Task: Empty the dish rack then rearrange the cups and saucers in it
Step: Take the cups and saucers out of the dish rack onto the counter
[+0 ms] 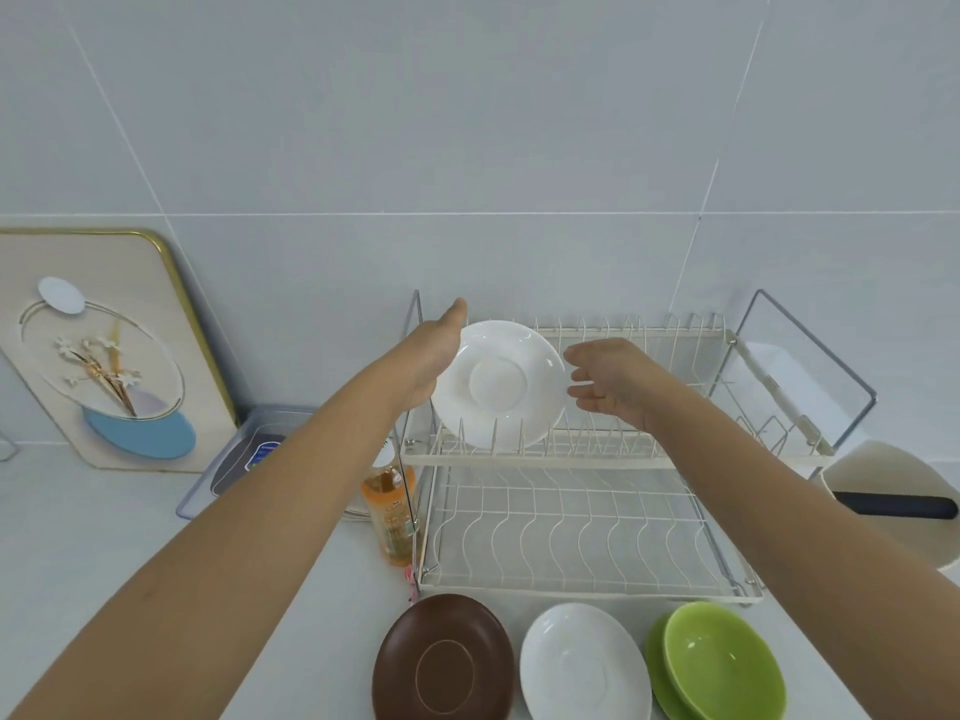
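A white saucer (498, 381) stands on edge in the left slots of the upper tier of the wire dish rack (540, 461). My left hand (434, 350) is at its left rim, thumb pointing up and fingers hidden behind it, holding it. My right hand (613, 381) hovers beside the right rim with fingers spread, holding nothing. The lower tier (571, 527) holds nothing. On the counter in front of the rack lie a brown saucer (441, 662), another white saucer (584, 667) and two stacked green saucers (722, 662). No cups are in view.
An orange soap bottle (392, 511) stands against the rack's left side. Further left, a decorated board (104, 350) leans on the tiled wall by a flat scale (249, 454). A clear holder (805, 366) hangs on the rack's right end, above a pan with a black handle (893, 506).
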